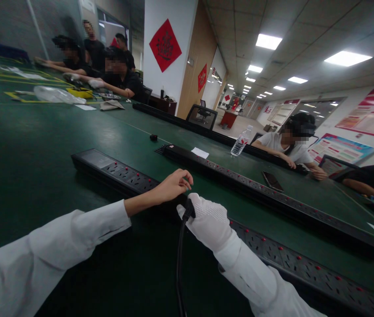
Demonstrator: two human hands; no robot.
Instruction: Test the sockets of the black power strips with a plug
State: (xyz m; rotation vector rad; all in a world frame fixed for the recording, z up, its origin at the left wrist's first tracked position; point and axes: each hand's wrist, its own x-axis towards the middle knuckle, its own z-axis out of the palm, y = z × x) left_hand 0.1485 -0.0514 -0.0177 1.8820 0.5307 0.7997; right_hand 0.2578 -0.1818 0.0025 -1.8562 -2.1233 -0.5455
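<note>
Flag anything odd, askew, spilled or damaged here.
One mismatch: the right hand, holding a black connector, wears a white glove, while the left hand, by the near power strip, is bare. The overall slant is probably camera tilt. No visible spill or damage.

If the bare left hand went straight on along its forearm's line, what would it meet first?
Probably the farther power strip, across some green tabletop. Depth is unclear, so the left hand might instead pass above it.
</note>
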